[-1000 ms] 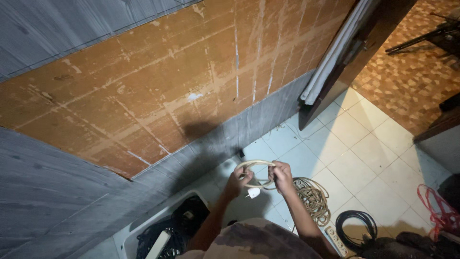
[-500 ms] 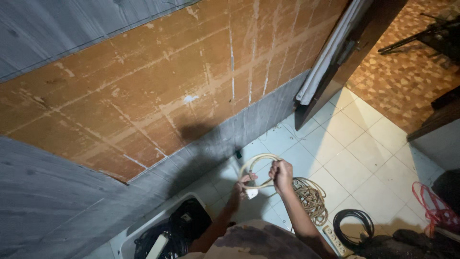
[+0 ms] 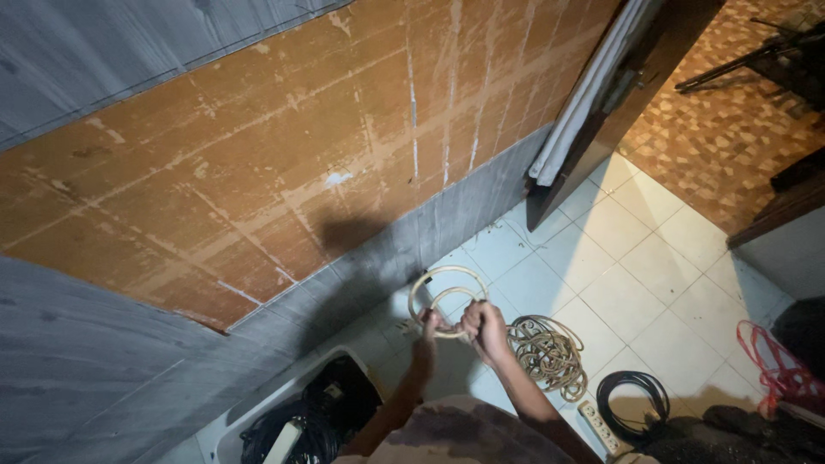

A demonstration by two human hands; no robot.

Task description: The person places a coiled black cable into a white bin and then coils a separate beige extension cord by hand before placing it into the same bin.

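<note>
Both my hands grip a coil of pale beige cable (image 3: 443,292) held up in front of me near the wall. My left hand (image 3: 427,329) pinches the lower left of the loop. My right hand (image 3: 484,325) closes on the lower right of it. From the loop the cable runs down to a larger tangled pile of the same beige cable (image 3: 548,354) on the white tiled floor, just right of my right forearm.
A white bin (image 3: 296,411) with black cables and a plug sits at lower left by the wall. A black cable coil (image 3: 634,399) and a white power strip (image 3: 600,427) lie on the floor. Red cord (image 3: 778,361) at right. A dark door (image 3: 601,103) stands open.
The loop in my hands has grown rounder and sits higher, and my hands have moved closer together at its bottom. The small white tag seen earlier below my hands no longer shows.
</note>
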